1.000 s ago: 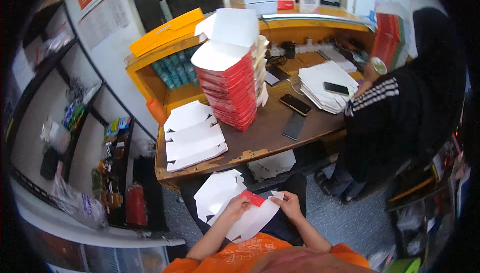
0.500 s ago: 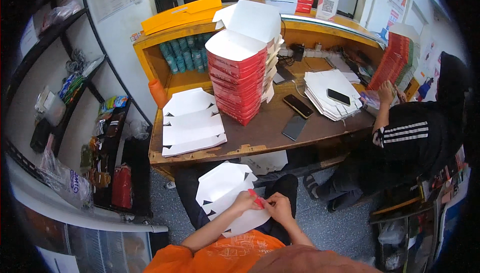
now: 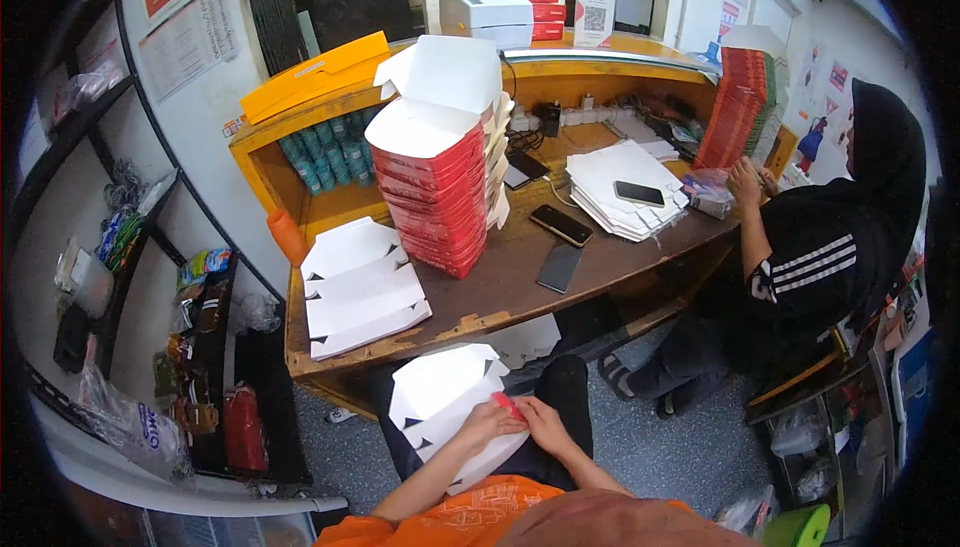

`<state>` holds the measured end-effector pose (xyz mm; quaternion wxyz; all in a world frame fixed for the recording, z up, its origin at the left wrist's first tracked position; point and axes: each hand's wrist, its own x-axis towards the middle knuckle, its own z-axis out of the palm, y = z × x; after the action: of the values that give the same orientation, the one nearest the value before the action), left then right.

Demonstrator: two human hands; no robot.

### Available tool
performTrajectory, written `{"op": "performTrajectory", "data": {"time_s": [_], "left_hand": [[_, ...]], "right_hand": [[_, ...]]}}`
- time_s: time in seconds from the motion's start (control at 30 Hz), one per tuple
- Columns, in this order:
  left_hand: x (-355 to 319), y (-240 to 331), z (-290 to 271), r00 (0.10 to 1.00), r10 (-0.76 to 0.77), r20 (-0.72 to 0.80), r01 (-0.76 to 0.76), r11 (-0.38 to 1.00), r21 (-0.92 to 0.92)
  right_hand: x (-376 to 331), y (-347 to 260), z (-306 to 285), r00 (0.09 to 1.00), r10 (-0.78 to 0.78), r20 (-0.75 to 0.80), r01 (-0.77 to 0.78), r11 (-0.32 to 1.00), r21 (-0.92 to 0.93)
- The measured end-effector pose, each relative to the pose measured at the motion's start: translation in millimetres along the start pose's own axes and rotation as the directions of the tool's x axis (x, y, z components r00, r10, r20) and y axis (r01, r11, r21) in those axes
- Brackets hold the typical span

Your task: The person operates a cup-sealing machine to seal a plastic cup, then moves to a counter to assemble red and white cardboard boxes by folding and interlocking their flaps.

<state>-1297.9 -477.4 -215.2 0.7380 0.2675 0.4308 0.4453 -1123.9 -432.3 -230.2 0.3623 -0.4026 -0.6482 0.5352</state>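
Observation:
A white, unfolded cardboard box blank (image 3: 440,383) with slots along its edges lies across my lap. Part of its edge is turned up and shows a red outer side between my two hands. My left hand (image 3: 488,423) is closed on the blank from the left of this red part, fingers pressed together. From the other side my right hand (image 3: 546,427) pinches the same red fold, its fingertips almost meeting the left ones. On the table ahead, more flat white blanks (image 3: 362,292) lie piled beside a tall stack of red boxes (image 3: 430,202) with raised white lids.
The brown table (image 3: 500,282) carries phones (image 3: 560,225) and a pile of white cardboard (image 3: 615,182). An orange roll-shaped object (image 3: 287,237) stands at its left. Shelves (image 3: 205,347) line the left wall. At right, a co-worker (image 3: 810,237) in black handles something beside red boxes (image 3: 735,97).
My view has tilted up and turned right. My left hand's fingers have flattened and stretched over the red fold; my right hand stays beside it. The co-worker's hands remain by the red boxes.

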Motion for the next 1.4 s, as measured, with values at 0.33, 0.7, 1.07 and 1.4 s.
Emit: {"op": "performTrajectory", "data": {"time_s": [0.33, 0.7, 1.07, 1.4], "left_hand": [[-55, 97, -28, 0.873, -0.045, 0.485, -0.441, 0.351, 0.826], [30, 0, -87, 0.924, -0.126, -0.36, 0.174, 0.979, 0.105], [46, -4, -42, 0.895, 0.25, -0.368, 0.063, 0.747, 0.662], [82, -5, -18, 0.811, 0.576, -0.101, -0.187, 0.419, 0.889]], "right_hand": [[34, 33, -59, 0.877, 0.48, 0.002, -0.458, 0.835, 0.306], [51, -44, -17, 0.936, -0.211, 0.281, 0.308, 0.878, -0.366], [68, 70, -1, 0.914, 0.078, 0.399, 0.075, 0.932, -0.354], [87, 104, -20, 0.991, 0.109, -0.076, -0.118, 0.986, -0.12]]}}
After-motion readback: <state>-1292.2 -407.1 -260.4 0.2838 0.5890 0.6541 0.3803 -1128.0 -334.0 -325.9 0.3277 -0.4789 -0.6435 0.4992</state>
